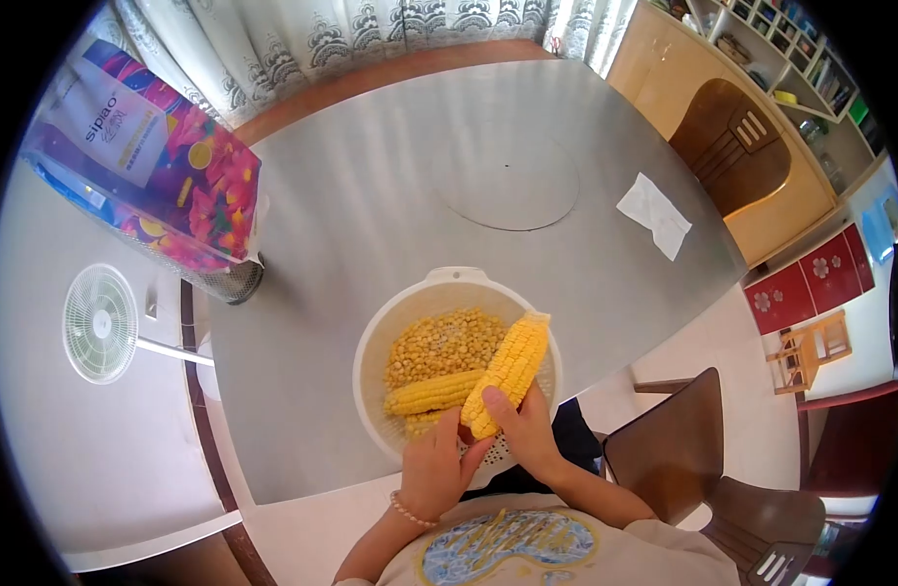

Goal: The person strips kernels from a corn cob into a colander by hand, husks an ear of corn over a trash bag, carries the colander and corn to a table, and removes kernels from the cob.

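A yellow corn cob point(511, 371) is tilted over the right side of a white colander point(369, 337), its upper end pointing away from me. My right hand point(525, 435) is closed around its lower right side, with the thumb lying across the kernels. At the cob's lower end, my left hand point(434, 474) is closed, thumb and fingers against the tip. Loose corn kernels point(444, 344) fill the back of the colander. In front of them lies another corn cob point(431, 393), and part of a further one shows below it.
The colander stands at the near edge of a grey table point(342, 205). A white tissue point(656, 215) lies at the right. A colourful plastic bag point(175, 156) sits in a mesh basket point(236, 283) at the left edge. Brown chairs point(669, 444) and a white fan point(101, 323) stand around.
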`<move>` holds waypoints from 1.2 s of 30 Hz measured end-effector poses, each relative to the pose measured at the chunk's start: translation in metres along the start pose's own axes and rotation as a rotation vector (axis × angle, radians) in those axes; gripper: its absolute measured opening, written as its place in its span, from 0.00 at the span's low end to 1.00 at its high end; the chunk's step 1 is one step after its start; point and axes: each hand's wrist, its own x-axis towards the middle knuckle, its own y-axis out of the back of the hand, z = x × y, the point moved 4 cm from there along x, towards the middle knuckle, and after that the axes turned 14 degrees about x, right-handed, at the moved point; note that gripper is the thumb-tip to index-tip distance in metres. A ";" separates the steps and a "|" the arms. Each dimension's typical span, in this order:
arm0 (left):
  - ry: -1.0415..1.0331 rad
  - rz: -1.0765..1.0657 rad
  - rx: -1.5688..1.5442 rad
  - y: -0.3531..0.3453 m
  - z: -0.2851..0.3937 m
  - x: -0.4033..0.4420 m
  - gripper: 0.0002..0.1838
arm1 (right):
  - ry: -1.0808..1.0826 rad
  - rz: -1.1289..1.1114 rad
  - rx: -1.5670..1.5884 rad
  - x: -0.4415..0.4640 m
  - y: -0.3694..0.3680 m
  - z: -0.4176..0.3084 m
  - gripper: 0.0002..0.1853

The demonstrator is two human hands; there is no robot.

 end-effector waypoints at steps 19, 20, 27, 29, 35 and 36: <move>0.215 -0.116 -0.487 -0.010 -0.014 -0.002 0.19 | 0.020 -0.024 -0.027 0.005 -0.009 0.005 0.15; 0.241 -0.163 -0.524 -0.011 -0.015 -0.002 0.20 | -0.013 -0.033 0.005 0.005 -0.010 0.007 0.15; 0.200 -0.158 -0.720 -0.015 -0.015 -0.004 0.21 | -0.079 -0.044 0.037 0.002 -0.012 0.007 0.15; 0.176 -0.152 -0.703 -0.019 -0.017 -0.005 0.21 | -0.050 -0.019 0.029 0.000 -0.014 0.002 0.15; 0.081 -0.170 -0.601 -0.013 -0.014 -0.004 0.22 | -0.034 -0.047 0.029 -0.002 -0.014 -0.001 0.16; 0.052 -0.160 -0.566 -0.013 -0.014 -0.005 0.22 | -0.034 -0.047 0.029 -0.003 -0.014 -0.002 0.16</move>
